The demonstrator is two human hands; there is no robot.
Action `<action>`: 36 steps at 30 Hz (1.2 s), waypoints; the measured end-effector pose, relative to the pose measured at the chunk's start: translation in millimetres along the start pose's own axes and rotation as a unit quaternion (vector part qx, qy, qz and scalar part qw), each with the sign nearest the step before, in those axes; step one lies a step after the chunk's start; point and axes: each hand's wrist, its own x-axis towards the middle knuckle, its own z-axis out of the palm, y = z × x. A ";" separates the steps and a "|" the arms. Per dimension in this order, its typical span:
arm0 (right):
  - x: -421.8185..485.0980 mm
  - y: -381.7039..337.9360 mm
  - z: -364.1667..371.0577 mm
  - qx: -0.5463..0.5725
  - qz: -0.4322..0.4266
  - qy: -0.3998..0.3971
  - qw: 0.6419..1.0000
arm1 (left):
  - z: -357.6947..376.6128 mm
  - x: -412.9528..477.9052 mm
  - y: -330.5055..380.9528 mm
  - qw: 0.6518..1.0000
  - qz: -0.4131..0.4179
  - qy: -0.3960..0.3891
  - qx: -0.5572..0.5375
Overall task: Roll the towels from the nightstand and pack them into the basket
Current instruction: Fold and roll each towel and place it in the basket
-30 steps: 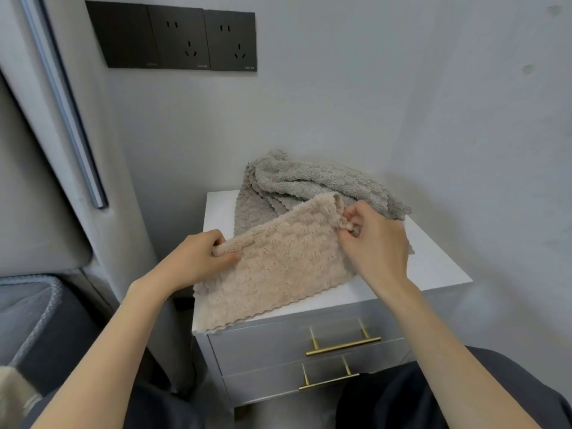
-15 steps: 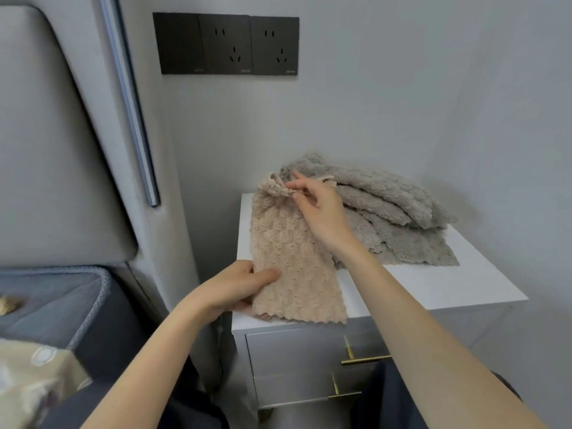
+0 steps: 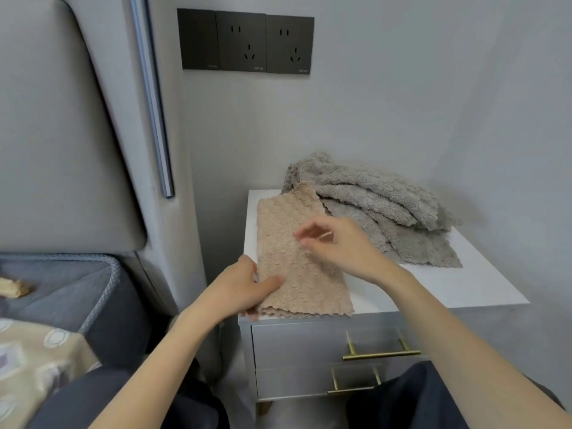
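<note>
while the left hand [image 3: 244, 289] fingers pinch one nubbly beige towel [image 3: 297, 258] (folded long), right hand [image 3: 337, 246] fingers hover spread; grey towels [image 3: 380, 209] uncountable.

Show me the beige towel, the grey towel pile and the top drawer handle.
beige towel [image 3: 288, 224], head view, upper middle of the cloth.
grey towel pile [image 3: 380, 196], head view, top fold.
top drawer handle [image 3: 382, 354], head view, middle of the brass bar.

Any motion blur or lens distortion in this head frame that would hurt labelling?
Head view: the right hand is motion-smeared, its fingers ghosted over the beige fluffy towel; the left hand is sharper. Wide-angle bending curves the grey padded headboard. Light is soft, without glare on the white nightstand top.
</note>
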 end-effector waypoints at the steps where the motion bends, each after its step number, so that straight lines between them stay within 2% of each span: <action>1: -8.4 -2.3 -1.1 -0.010 -0.001 -0.025 1.000 | -0.1 -1.1 -2.2 0.997 -0.002 0.036 0.070; 3: -24.2 -5.9 -2.4 -0.036 -0.007 -0.064 0.997 | 0.1 -3.6 -6.7 0.968 0.012 0.121 0.218; 5: -37.3 -6.0 -2.6 -0.070 -0.025 -0.091 0.993 | -0.2 -7.5 -7.7 0.944 0.062 0.168 0.278; 9: -57.8 2.7 -0.9 -0.184 -0.050 -0.136 0.972 | 0.8 -12.4 -10.1 0.949 0.195 0.129 0.214; 14: -67.4 8.0 -4.5 -0.190 -0.081 -0.081 0.975 | 8.0 -16.1 -9.7 0.932 0.282 0.060 0.219; 20: -73.5 9.1 -11.4 -0.232 -0.123 -0.032 0.964 | 8.3 -19.2 -8.1 0.923 0.299 0.089 0.227; 31: -80.3 19.0 -2.4 -0.305 -0.108 -0.098 0.941 | 2.2 -25.0 -15.7 0.893 0.292 0.061 0.337; 36: -77.8 21.8 -2.9 -0.305 -0.101 -0.095 0.942 | -0.8 -27.3 -14.4 0.895 0.289 0.079 0.331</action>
